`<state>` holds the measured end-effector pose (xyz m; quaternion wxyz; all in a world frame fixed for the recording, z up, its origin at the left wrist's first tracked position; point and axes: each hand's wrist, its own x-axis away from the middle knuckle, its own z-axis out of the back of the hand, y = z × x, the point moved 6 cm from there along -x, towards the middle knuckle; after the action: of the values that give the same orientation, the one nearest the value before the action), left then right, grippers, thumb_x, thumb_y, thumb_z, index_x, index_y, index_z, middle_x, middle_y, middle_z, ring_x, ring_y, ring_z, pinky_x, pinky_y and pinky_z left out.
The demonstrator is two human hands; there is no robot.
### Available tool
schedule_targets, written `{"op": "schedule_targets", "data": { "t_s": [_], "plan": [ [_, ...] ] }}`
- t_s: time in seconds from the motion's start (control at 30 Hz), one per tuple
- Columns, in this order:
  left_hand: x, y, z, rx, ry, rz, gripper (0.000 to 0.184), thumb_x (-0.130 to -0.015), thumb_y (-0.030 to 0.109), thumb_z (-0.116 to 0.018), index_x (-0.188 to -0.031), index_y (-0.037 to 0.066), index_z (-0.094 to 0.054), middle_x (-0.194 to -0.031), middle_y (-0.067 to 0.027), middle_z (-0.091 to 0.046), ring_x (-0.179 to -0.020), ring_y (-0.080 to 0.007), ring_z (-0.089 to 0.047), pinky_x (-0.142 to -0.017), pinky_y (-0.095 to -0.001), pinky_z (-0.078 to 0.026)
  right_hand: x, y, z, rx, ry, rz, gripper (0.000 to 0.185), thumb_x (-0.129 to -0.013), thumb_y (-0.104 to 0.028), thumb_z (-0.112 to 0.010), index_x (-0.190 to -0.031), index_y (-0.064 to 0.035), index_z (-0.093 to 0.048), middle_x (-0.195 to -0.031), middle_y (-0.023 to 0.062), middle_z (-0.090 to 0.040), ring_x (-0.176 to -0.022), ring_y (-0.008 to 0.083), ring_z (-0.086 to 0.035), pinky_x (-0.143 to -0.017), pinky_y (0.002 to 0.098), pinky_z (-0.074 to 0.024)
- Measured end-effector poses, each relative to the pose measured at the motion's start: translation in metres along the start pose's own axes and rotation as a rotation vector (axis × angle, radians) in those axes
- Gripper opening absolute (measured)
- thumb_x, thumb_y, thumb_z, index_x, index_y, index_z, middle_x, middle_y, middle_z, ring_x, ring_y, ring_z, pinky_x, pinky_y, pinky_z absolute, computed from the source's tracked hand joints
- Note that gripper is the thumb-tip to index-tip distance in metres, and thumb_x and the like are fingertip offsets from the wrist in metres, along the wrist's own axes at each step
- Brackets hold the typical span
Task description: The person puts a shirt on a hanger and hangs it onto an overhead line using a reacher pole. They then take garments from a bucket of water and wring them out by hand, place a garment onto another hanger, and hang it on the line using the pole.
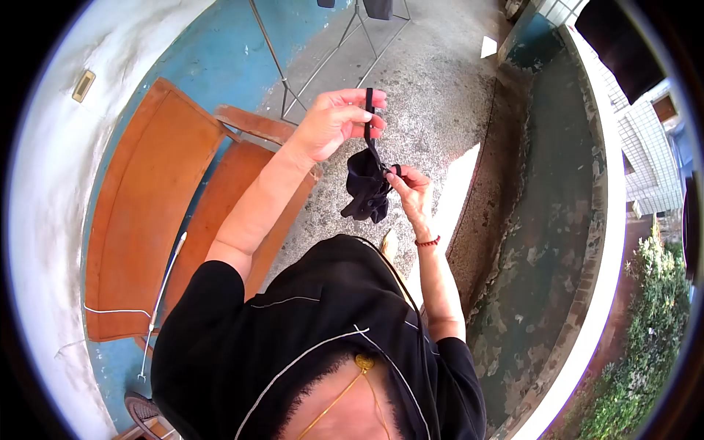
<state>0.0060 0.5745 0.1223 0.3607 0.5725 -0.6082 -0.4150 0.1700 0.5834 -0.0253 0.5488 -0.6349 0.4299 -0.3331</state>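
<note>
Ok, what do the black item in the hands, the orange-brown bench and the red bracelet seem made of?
Black item: soft, matt fabric, judging by its limp folds.
Orange-brown bench: probably smooth, varnished wood, from its colour and rigid-looking panels.
Red bracelet: seemingly beads, by its bumpy outline; material and finish unclear.

Folds hide the full shape of the black cloth (364,185) I hold. My black shirt (330,293) covers most of my foot (389,245), and the top edge cuts off the metal rack (339,45).
</note>
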Motion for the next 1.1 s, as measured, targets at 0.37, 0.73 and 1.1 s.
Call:
{"op": "schedule_targets", "data": {
  "t_s": [0.37,0.73,1.1],
  "plan": [
    [-0.080,-0.025,0.011,-1.654,0.462,-0.149,0.025,-0.075,0.021,-0.066,-0.080,-0.001,-0.056,-0.071,-0.0101,-0.057,-0.065,-0.0223,-0.057,-0.059,-0.0327,-0.044,-0.113,-0.079,0.066,-0.196,-0.107,0.054,0.011,-0.080,0.002,-0.059,-0.090,-0.0007,-0.058,-0.085,0.0009,-0.059,-0.077,0.0072,-0.053,-0.072,0.0201,-0.0418],
    [-0.158,-0.073,-0.056,-0.549,0.030,-0.039,0.013,-0.079,0.009,-0.063,-0.089,0.001,-0.061,-0.083,-0.0028,-0.062,-0.079,-0.0094,-0.056,-0.070,-0.0241,-0.046,-0.143,-0.089,0.116,-0.063,0.035,0.047,0.010,-0.078,-0.006,-0.063,-0.087,-0.0017,-0.063,-0.075,0.0002,-0.062,-0.068,0.0054,-0.054,-0.062,0.0184,-0.0423],
    [-0.186,-0.064,-0.070,-0.500,-0.190,0.026,0.010,-0.077,0.005,-0.061,-0.082,0.000,-0.055,-0.076,-0.0036,-0.057,-0.071,-0.0114,-0.059,-0.064,-0.0256,-0.046,-0.135,-0.134,0.133,0.063,0.388,0.328,0.006,-0.078,0.003,-0.062,-0.082,-0.0002,-0.060,-0.078,-0.0001,-0.059,-0.068,0.0052,-0.052,-0.063,0.0184,-0.0413]
  ]
}}
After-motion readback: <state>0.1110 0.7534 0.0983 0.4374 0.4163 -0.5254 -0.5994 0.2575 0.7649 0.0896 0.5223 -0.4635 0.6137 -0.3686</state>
